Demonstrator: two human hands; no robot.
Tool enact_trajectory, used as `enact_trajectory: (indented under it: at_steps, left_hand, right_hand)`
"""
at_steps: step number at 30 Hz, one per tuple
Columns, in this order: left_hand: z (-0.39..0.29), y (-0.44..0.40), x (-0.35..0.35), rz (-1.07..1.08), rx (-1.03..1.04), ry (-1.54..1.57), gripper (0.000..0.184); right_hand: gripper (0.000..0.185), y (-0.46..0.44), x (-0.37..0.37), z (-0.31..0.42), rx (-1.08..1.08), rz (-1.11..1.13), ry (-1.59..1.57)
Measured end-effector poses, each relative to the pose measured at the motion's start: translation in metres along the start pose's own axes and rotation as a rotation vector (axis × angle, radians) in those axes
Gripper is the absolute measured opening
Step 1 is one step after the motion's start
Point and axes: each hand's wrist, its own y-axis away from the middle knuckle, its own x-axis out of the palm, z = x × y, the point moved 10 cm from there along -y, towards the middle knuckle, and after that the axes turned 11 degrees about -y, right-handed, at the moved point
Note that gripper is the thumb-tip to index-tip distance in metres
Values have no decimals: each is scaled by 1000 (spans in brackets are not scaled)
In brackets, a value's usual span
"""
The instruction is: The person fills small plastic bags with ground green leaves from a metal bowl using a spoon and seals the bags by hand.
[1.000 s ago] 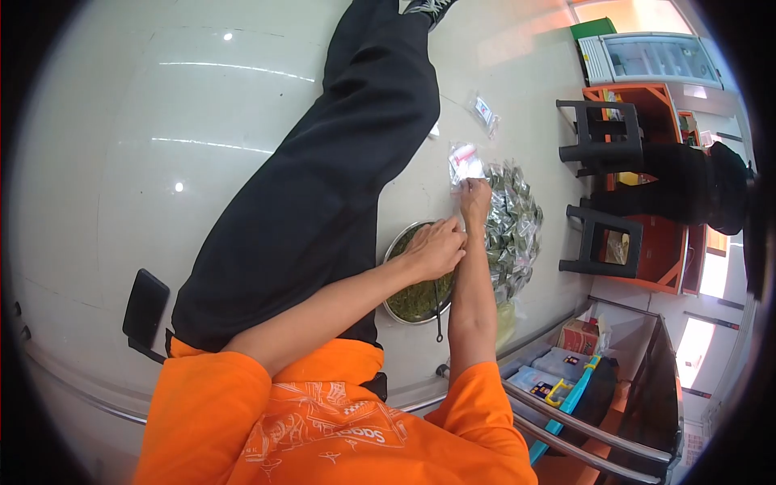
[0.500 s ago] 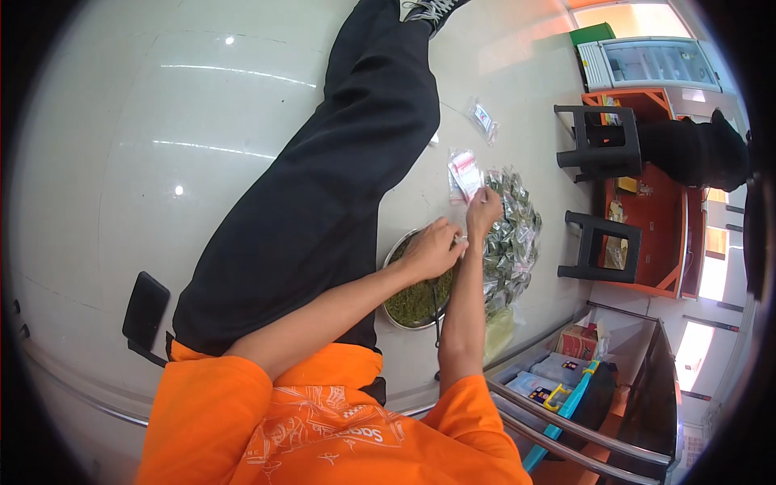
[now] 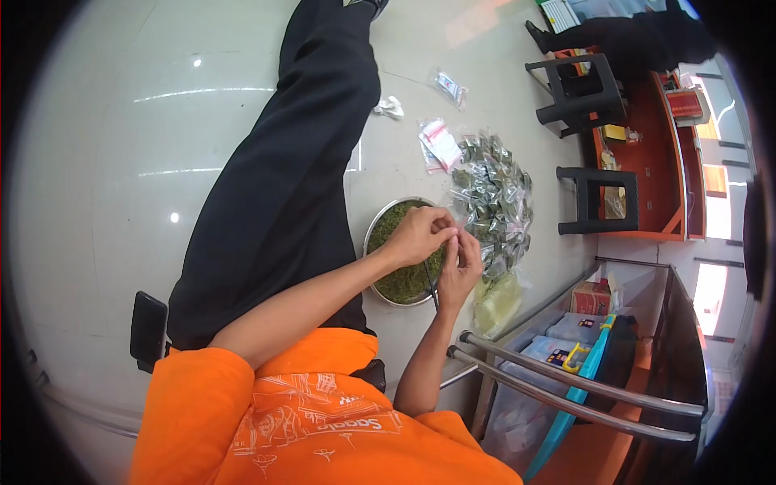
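Observation:
My left hand (image 3: 420,236) is closed, its fingertips pinched together above the metal bowl. My right hand (image 3: 461,271) meets it fingertip to fingertip, also closed. Between them is what looks like a small clear plastic bag (image 3: 457,217), mostly hidden by the fingers. The round metal bowl (image 3: 369,275) holds shredded green plant matter (image 3: 400,279). A thin dark handle (image 3: 432,287) leans out of it beside my right wrist. Just beyond my hands lies a heap of small clear bags filled with green matter (image 3: 497,206). Flat bags with red-and-white print (image 3: 440,145) lie above the heap.
A yellowish plastic bag (image 3: 497,303) sits below the heap. Farther up are another plastic packet (image 3: 449,89) and a crumpled white piece (image 3: 390,107). Dark stools (image 3: 598,200) stand at right, near a person in black (image 3: 647,40). Metal rails (image 3: 566,372) run at lower right.
My right hand has come away from the printed flat bags and moved down to meet my left hand's fingertips. The view has shifted, and the person in black has moved.

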Motion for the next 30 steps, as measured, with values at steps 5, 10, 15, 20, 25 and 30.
enact_trajectory:
  at_steps: [5,10,15,20,25,30]
  left_hand:
    - [-12,3,-4,-9,4,-51,24]
    - [-24,4,1,78,57,9,25]
    - [-25,5,9,140,102,22,26]
    - [-39,7,4,164,145,-58,24]
    - [-40,7,8,223,170,-65,25]
    - [-39,7,10,138,272,-161,23]
  right_hand:
    - [21,10,-25,49,-150,-215,187]
    - [22,14,-25,51,-200,-87,204]
    - [23,16,-24,35,-50,51,130]
    - [18,22,-25,-9,313,78,-454]
    - [16,21,-26,-15,313,139,-413]
    - [13,14,-20,15,73,81,-69]
